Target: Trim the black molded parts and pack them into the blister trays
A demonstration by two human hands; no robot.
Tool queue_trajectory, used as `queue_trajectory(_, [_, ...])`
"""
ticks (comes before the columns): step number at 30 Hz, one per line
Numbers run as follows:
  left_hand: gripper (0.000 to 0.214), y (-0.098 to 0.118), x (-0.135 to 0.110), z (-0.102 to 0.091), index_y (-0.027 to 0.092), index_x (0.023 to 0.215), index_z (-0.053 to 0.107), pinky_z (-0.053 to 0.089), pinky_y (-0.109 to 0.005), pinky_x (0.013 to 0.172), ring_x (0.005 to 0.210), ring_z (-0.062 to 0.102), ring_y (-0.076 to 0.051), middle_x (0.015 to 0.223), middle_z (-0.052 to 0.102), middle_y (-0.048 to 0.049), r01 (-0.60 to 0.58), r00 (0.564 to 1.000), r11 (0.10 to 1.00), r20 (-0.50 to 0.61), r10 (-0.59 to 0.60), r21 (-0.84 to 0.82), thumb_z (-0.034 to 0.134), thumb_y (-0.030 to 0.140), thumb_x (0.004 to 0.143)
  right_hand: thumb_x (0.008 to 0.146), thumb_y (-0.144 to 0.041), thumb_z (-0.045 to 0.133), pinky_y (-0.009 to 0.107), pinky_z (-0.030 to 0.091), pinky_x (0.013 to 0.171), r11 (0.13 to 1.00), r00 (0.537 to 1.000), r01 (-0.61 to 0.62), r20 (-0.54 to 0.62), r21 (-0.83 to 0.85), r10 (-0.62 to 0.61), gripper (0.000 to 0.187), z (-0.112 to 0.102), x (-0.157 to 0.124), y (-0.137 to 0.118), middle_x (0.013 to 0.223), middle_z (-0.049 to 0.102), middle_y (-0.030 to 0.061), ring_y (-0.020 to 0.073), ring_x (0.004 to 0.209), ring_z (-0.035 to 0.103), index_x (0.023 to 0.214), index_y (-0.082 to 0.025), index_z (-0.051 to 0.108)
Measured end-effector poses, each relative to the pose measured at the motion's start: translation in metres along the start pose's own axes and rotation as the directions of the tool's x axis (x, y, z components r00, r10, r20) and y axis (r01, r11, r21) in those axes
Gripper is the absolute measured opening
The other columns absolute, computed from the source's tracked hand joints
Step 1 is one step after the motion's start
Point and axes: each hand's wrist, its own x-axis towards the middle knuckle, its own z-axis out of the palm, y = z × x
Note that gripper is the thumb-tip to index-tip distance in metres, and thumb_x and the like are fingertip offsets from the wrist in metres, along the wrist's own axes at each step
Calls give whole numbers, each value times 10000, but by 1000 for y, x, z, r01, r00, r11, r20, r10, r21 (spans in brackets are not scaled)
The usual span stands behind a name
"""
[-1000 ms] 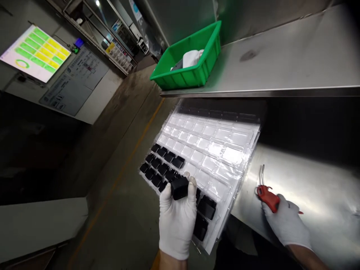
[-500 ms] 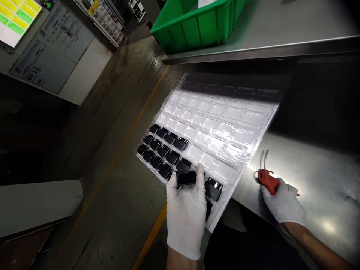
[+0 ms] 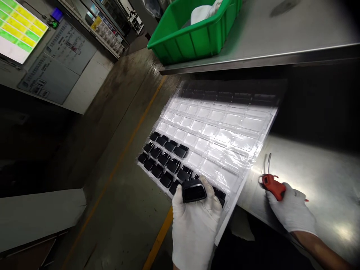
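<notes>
White gloves cover both hands. My left hand point(image 3: 195, 228) grips a small black plastic housing point(image 3: 194, 190) between thumb and fingers, its hollow, glossy-rimmed end turned toward me. Beneath that hand lies a clear plastic blister tray point(image 3: 209, 129) with rows of square pockets. Several similar black parts point(image 3: 164, 159) fill pockets along its near left side. At the right, my right hand point(image 3: 291, 208) is wrapped round a red air blow gun point(image 3: 273, 186) with a thin bent metal nozzle pointing away. Some parts under my left hand are hidden.
A green plastic bin point(image 3: 194, 37) with white cloth-like material inside stands on a raised metal shelf point(image 3: 281, 33). The steel table point(image 3: 334, 180) reaches under my right hand. To the left are the floor with a yellow line point(image 3: 132, 131) and a whiteboard point(image 3: 56, 63).
My left hand has drawn nearer with the black housing and tilted it, so its hollow end shows more. The view has shifted slightly; the blow gun remains in my right hand.
</notes>
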Motion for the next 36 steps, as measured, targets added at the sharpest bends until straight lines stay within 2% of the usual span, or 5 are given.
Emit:
queue_trajectory(9, [362,8,1,-9,221,1166,655,585,-235,764,966,702,-166,1216,683,-79,-122,987,928,138,77,351,640,461,894,900,-778,222,581,539,807,1000,1000,2,22,4,-2,796,5,5,8,1308,459,221,444,1006,620,1399,-194,430])
queue_trajectory(11, [436,19,0,-5,233,1194,653,585,-280,848,1064,674,-215,1243,657,-86,-350,935,683,193,298,642,721,470,836,929,-752,211,559,540,799,1000,999,14,46,-8,-14,767,6,6,10,1320,451,217,431,1025,616,1418,-192,400])
queue_trajectory(14, [701,39,7,8,292,1361,539,539,-389,1007,1178,610,-268,1228,635,-83,-388,720,22,288,632,922,803,500,746,950,-731,188,523,545,776,999,998,29,56,-21,-28,734,6,7,11,1293,465,202,410,1058,605,1403,-193,397])
queue_trajectory(20, [760,55,50,34,178,1472,410,468,-444,1092,1261,571,-304,1338,605,-153,-206,656,-666,606,450,717,707,427,818,967,-684,192,510,545,803,999,998,33,58,-10,-33,664,6,8,13,1260,480,168,383,1015,630,1369,-201,407])
queue_trajectory(36, [711,38,74,37,93,1435,461,456,-501,1044,1201,591,-362,1249,660,-204,-7,629,-862,673,390,506,643,437,841,986,-652,178,478,541,706,997,998,69,11,25,-69,655,4,4,15,1326,484,159,370,993,635,1444,-206,321])
